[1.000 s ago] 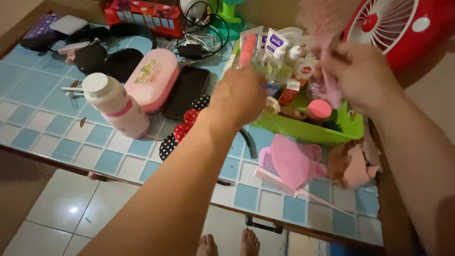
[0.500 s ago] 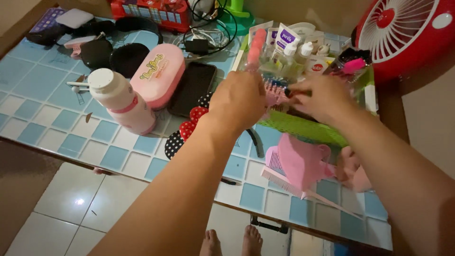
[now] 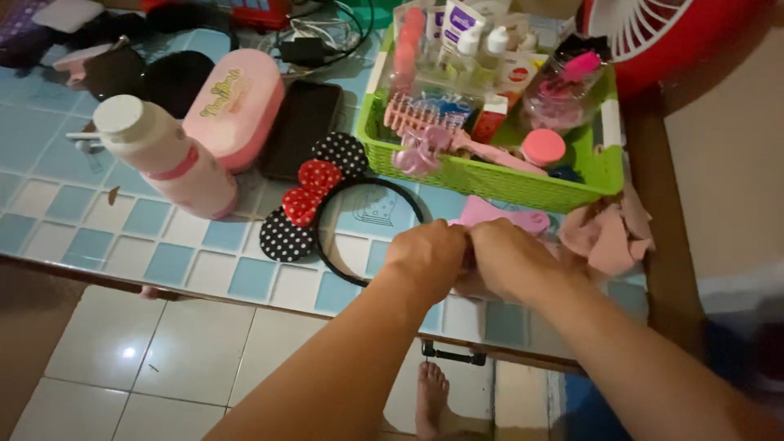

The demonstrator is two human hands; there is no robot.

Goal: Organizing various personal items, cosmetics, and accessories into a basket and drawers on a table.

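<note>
Both hands met at table's near edge, over pink things lying just below green basket point(image 3: 498, 181). Left hand point(image 3: 429, 255) and right hand point(image 3: 510, 260) touched knuckle to knuckle, fingers curled down onto pink mirror point(image 3: 498, 219); exact hold hidden. Mirror's long axis ran left-right, jutting beyond hands toward basket. Headband point(image 3: 327, 204) lay just left of left hand.

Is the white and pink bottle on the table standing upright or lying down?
Upright. The bottle stands on its base on the tiled table, with its white cap on top; it looks slanted only because of the camera angle.
</note>
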